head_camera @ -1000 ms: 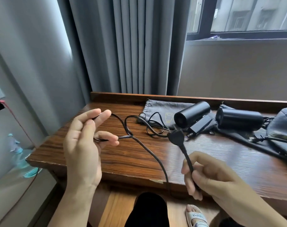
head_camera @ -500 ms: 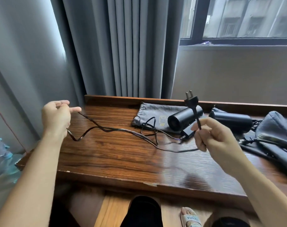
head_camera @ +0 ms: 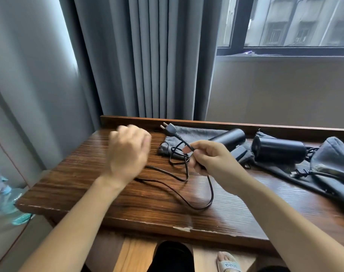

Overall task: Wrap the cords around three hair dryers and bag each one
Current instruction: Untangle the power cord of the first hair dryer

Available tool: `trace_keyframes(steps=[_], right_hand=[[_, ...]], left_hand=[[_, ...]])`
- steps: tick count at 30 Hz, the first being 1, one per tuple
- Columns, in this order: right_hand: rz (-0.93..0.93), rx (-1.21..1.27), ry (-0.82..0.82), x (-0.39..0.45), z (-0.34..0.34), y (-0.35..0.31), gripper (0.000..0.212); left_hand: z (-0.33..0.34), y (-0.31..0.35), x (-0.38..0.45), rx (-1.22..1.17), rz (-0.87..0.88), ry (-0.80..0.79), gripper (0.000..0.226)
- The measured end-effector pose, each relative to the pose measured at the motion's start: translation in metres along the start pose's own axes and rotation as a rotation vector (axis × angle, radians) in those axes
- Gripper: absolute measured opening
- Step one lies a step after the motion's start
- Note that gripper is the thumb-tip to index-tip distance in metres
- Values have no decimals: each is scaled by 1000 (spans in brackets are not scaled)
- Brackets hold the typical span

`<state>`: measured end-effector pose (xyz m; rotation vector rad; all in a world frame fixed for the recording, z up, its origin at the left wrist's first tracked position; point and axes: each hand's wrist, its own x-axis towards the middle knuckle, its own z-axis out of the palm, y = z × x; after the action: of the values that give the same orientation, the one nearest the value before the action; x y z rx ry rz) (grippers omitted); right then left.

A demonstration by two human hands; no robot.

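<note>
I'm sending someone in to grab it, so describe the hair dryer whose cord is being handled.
On the wooden desk under the window, two black dryers lie side by side. It is the left dryer, on a flat grey pouch; its cord runs to the right hand.

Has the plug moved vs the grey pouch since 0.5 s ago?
Yes. The plug, with its cord pinched in the right hand, has swung left: it now sits over the grey pouch's far left corner rather than above the hair dryer.

The bench [head_camera: 128, 195] is glossy grained wood, chipped at its edge; 2 matt black plastic hair dryers [head_camera: 229, 137] lie on soft grey cloth bags [head_camera: 198, 132].
</note>
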<state>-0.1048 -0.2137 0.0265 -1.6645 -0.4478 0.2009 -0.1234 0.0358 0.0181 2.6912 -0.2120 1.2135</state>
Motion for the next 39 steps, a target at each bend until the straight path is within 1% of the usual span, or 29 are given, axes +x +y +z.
trace_keyframes(steps=[1, 2, 3, 4, 5, 7, 9, 10, 11, 12, 13, 14, 15, 16, 17, 18, 19, 20, 21, 23, 24, 26, 27, 28, 29, 31, 34, 37, 39], right_hand=[[6, 4, 6, 2, 4, 2, 32], [11, 10, 14, 4, 7, 4, 32], [10, 18, 17, 6, 9, 7, 31], [-2, 15, 3, 6, 11, 10, 30], [-31, -11, -30, 5, 12, 12, 28], [-126, -146, -133, 2, 15, 13, 23], [-226, -334, -246, 0, 16, 11, 27], [-248, -412, -294, 0, 14, 11, 32], [-242, -453, -344, 0, 12, 9, 36], [-216, -437, -375, 1, 10, 7, 39], [-197, -397, -365, 2, 9, 6, 38], [-206, -379, -299, 6, 7, 8, 35], [-244, -441, -175, 12, 4, 10, 32], [-284, -617, -40, 20, -1, 15, 29], [-279, -840, 27, 27, -5, 19, 29], [-210, -1036, 32, 33, -8, 23, 31], [-124, -1167, 12, 37, -10, 28, 32], [-75, -1222, -1, 39, -10, 34, 29], [-67, -1241, 1, 39, -11, 40, 24], [-127, -1237, 41, 38, -15, 49, 23], [-157, -1209, 57, 38, -19, 52, 24], [-181, -1107, 102, 38, -28, 52, 28], [-182, -1035, 134, 39, -34, 50, 29], [-196, -954, 168, 39, -39, 47, 30], [-207, -864, 196, 39, -44, 44, 31], [-243, -639, 225, 37, -47, 36, 29], [-269, -355, 191, 34, -47, 24, 30], [-243, -241, 181, 33, -50, 16, 38], [-206, -198, 207, 33, -53, 13, 34]], left_hand=[[-4, 15, -5, -141, 30, -136, 42], [-9, 28, -10, -258, 17, -305, 58], [-9, 36, -15, -354, 0, -409, 71], [-5, 41, -20, -439, -44, -463, 77], [-1, 45, -23, -532, -127, -476, 79], [7, 51, -26, -696, -319, -463, 71], [11, 56, -23, -849, -438, -399, 47], [10, 56, -23, -902, -479, -354, 34], [7, 57, -22, -945, -530, -315, 26], [3, 57, -20, -988, -579, -285, 24], [-1, 55, -19, -1016, -616, -270, 23], [-6, 53, -17, -1043, -645, -266, 21], [-11, 51, -15, -1061, -674, -262, 19], [-16, 48, -12, -1093, -713, -245, 16], [-21, 44, -9, -1124, -741, -221, 15], [-26, 38, -7, -1139, -750, -208, 15], [-30, 29, -4, -1127, -740, -202, 16], [-34, 19, -1, -1108, -721, -208, 18], [-37, 8, 1, -1073, -708, -216, 19], [-40, -17, 4, -931, -687, -221, 21], [-41, -29, 6, -797, -641, -203, 22], [-42, -48, 8, -449, -501, -173, 23], [-42, -51, 9, -320, -472, -178, 23], [-40, -53, 9, -259, -473, -182, 23], [-37, -50, 9, -276, -485, -196, 25], [-26, -38, 9, -398, -502, -246, 28], [0, -12, 13, -544, -511, -295, 27], [22, 19, 25, -780, -590, -277, 24], [32, 40, 31, -891, -599, -259, 24]])
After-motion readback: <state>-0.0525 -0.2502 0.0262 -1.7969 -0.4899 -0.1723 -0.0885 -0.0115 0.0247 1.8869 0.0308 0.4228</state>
